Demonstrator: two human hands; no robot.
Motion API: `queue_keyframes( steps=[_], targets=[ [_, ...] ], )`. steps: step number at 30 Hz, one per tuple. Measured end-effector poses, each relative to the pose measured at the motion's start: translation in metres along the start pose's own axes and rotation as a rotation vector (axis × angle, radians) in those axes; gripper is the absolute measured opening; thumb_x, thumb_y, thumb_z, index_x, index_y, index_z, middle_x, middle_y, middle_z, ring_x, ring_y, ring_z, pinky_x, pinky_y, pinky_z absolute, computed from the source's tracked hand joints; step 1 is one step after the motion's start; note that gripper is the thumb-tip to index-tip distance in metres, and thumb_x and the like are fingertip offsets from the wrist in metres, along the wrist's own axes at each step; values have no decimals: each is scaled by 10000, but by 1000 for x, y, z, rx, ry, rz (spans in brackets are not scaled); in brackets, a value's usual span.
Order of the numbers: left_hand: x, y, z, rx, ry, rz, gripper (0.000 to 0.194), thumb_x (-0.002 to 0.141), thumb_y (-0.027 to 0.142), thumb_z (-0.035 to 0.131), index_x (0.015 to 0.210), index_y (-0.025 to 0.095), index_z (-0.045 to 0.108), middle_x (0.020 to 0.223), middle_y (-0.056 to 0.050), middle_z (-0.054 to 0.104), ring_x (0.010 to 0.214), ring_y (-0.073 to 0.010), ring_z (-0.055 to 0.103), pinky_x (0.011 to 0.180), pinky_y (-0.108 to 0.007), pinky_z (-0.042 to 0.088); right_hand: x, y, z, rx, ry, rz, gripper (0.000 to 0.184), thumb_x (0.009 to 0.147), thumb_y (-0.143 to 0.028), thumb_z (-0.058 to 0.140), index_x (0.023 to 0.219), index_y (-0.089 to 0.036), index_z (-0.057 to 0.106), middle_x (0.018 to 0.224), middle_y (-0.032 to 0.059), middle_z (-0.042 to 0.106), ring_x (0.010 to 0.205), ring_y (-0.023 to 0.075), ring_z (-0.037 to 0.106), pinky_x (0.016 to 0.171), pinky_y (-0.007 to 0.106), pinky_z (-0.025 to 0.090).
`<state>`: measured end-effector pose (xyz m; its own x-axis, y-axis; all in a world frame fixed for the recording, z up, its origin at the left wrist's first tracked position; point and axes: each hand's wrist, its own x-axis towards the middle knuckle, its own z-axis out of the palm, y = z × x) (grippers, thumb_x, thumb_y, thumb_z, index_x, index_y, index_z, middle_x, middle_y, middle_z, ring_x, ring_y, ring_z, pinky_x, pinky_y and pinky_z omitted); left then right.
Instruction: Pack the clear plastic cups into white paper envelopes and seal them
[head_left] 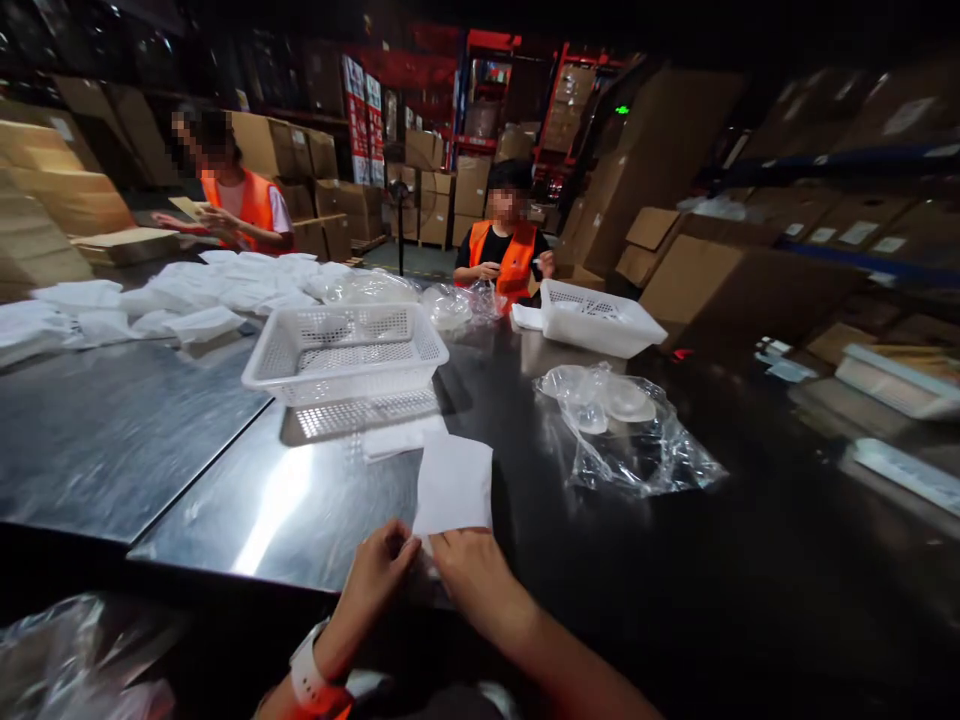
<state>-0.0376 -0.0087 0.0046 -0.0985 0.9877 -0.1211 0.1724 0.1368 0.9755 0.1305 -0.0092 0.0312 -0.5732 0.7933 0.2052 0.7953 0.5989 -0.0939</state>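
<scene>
My left hand [381, 565] pinches the lower left corner of a white packet [454, 485] between thumb and fingertips; my right hand [474, 572] has its fingers curled over the lower edge, the thumb out of view; the packet stands up from my grip over the near side of the metal table [202, 500], its upper part smooth and free of my fingers; my hands cover the bottom, so I cannot tell whether it is open or closed there.

This one looks to me part-way handled; many similar white packets [225, 285] lie heaped at the far left, though I cannot tell whether they are finished; a flat white piece [390, 438] lies just beyond the one I hold, near the front of a white basket [345, 378].

That basket stands between me and part of the heap; to the right, a loose clear bag [667, 455] spreads around some clear round pieces [628, 400], its crumpled film partly covering them; farther off is a second white basket [600, 330], tilted, beside another white piece [527, 317]; across the table are two people in orange vests, one [504, 250] by more clear plastic, the other [244, 205] holding something flat and pale; nothing stands between my fingers and the flat piece.
</scene>
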Motion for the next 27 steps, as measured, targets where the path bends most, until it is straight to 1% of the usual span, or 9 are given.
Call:
queue_keyframes(
  steps=[2, 4, 8, 11, 14, 17, 21, 24, 27],
  targets=[
    [1, 0, 1, -137, -27, -83, 424, 628, 583, 743, 652, 203, 556, 548, 35, 569, 546, -150, 558, 555, -266, 461, -1, -8, 3, 66, 61, 1, 222, 879, -91, 652, 1071, -198, 686, 938, 36, 738, 838, 221, 684, 752, 349, 549],
    [1, 1, 3, -213, -52, -134, 489, 598, 636, 753, 662, 201, 539, 556, 35, 579, 549, -143, 564, 552, -262, 476, 0, -14, 7, 178, 163, 48, 255, 878, -84, 646, 1090, -218, 694, 997, 24, 745, 886, 202, 684, 797, 321, 533],
    [4, 7, 5, -283, -74, -183, 489, 531, 593, 795, 633, 200, 522, 560, 31, 582, 572, -135, 546, 559, -255, 465, 4, -18, 16, 250, 356, 201, 209, 806, -70, 724, 903, -255, 726, 878, -13, 711, 813, 182, 653, 721, 297, 494],
    [8, 12, 5, -294, -75, -190, 453, 513, 548, 795, 578, 192, 522, 537, 35, 550, 551, -119, 503, 551, -246, 428, 7, -19, 19, 244, 475, 225, 241, 728, -35, 778, 795, -253, 698, 793, -36, 678, 749, 175, 627, 679, 296, 460],
    [11, 13, 7, -325, -86, -203, 437, 499, 522, 777, 517, 194, 489, 481, 61, 460, 502, -88, 413, 507, -227, 342, 8, -21, 21, 226, 543, 202, 279, 684, 0, 779, 715, -239, 639, 749, -45, 658, 716, 180, 609, 657, 303, 434],
    [11, 12, 8, -387, -104, -230, 426, 517, 521, 736, 522, 208, 446, 486, 72, 418, 494, -82, 376, 492, -227, 301, 9, -27, 23, 212, 562, 193, 315, 671, 30, 741, 788, -238, 624, 780, -38, 656, 726, 198, 606, 668, 321, 433],
    [11, 8, 10, -447, -107, -254, 375, 529, 464, 717, 532, 211, 440, 499, 64, 417, 504, -90, 369, 505, -252, 304, 10, -32, 30, 172, 585, 211, 301, 731, 48, 628, 815, -236, 574, 773, -22, 630, 690, 208, 589, 634, 333, 413],
    [10, 5, 14, -453, -73, -267, 321, 508, 408, 713, 514, 197, 470, 491, 54, 431, 498, -86, 366, 495, -248, 291, 9, -30, 36, 124, 624, 133, 284, 818, 43, 489, 812, -236, 542, 740, -10, 602, 659, 207, 567, 610, 328, 395],
    [10, 0, 22, -452, -29, -285, 355, 485, 429, 732, 496, 200, 461, 468, 61, 422, 472, -76, 356, 476, -229, 294, 5, -23, 43, 293, 653, 73, 259, 953, -65, 402, 800, -231, 529, 747, 0, 596, 687, 189, 573, 620, 301, 424]
  ],
)
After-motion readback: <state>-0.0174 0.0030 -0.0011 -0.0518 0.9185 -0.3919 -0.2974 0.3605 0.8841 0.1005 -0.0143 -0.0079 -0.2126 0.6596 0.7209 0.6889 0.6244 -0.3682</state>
